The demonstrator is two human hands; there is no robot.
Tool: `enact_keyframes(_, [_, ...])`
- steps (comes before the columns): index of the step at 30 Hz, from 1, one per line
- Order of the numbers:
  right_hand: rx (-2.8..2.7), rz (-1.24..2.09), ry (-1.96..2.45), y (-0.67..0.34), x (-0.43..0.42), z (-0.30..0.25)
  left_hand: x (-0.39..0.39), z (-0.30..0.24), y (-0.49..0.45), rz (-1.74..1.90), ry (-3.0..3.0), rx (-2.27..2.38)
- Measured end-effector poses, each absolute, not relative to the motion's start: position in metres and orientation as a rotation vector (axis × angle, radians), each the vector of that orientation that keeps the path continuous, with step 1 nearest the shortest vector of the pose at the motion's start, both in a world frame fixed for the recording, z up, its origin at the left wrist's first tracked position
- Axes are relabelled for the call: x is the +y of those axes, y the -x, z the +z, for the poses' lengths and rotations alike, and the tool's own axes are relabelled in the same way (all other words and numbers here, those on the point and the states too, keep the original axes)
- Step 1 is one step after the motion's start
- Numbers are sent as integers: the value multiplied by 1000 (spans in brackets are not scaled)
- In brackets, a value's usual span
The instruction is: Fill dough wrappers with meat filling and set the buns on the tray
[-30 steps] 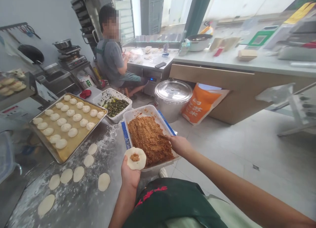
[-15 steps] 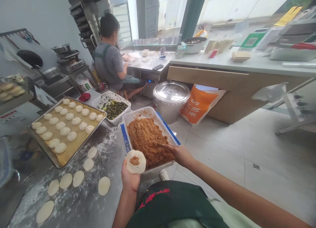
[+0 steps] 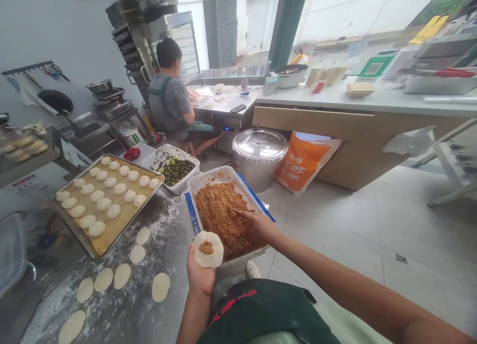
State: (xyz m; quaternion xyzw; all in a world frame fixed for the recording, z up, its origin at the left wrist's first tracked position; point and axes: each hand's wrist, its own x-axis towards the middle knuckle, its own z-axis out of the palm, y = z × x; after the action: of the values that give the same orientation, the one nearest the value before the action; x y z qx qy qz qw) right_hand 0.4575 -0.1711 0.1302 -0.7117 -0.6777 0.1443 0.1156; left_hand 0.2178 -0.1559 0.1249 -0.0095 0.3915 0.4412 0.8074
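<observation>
My left hand [image 3: 200, 274] holds a round dough wrapper [image 3: 216, 252] on its palm and fingers, at the near left corner of a white tub [image 3: 257, 211]. A small dab of reddish-brown filling [image 3: 206, 246] sits in the middle of the wrapper. Crumbly filling of the same colour [image 3: 219, 205] is heaped in the tub. Over the tub's right side, my right hand [image 3: 260, 225] is closed, its fingertips at the filling. A thin dark tip shows there, but what the fingers grip is too small to make out. Several flat dough wrappers [image 3: 103, 279] lie on the floured steel table [image 3: 122, 319].
A tray [image 3: 128, 230] of shaped buns stands at the left, beside a tub of chopped green filling [image 3: 177, 171]. Past my tub are a lidded steel pot [image 3: 260, 145] and an orange sack [image 3: 303, 162]. A co-worker [image 3: 169, 100] sits at the back counter.
The camera view has shifted, so everything sits slightly lower and further right. My right hand has moved a little inward over the filling. My left hand still holds the wrapper.
</observation>
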Motion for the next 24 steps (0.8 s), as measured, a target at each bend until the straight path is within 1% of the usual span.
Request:
enact_keyframes(4, [-2045, 490, 2017, -446, -185, 130, -156, 130, -220, 963, 42, 845])
enact_keyframes(8, [-1991, 600, 1960, -444, -188, 130, -157, 135, -216, 958, 56, 842])
enact_keyframes(10, [-1884, 766, 1920, -446, -187, 131, -159, 138, -214, 954, 58, 848])
enact_keyframes(13, [-1666, 1092, 1744, -442, -187, 141, -159, 145, -215, 961, 58, 867])
enact_keyframes(14, [-1629, 1139, 1680, -437, -188, 147, -158, 148, -218, 960, 56, 865])
enact_keyframes(16, [-1630, 1093, 1593, -425, -190, 161, -155, 157, -226, 954, 58, 840])
enact_keyframes(21, [-1904, 605, 1584, -398, -198, 181, -139, 181, -248, 918, 51, 717])
enact_keyframes(24, [-2079, 411, 1614, -396, -203, 184, -131, 191, -250, 924, 34, 752])
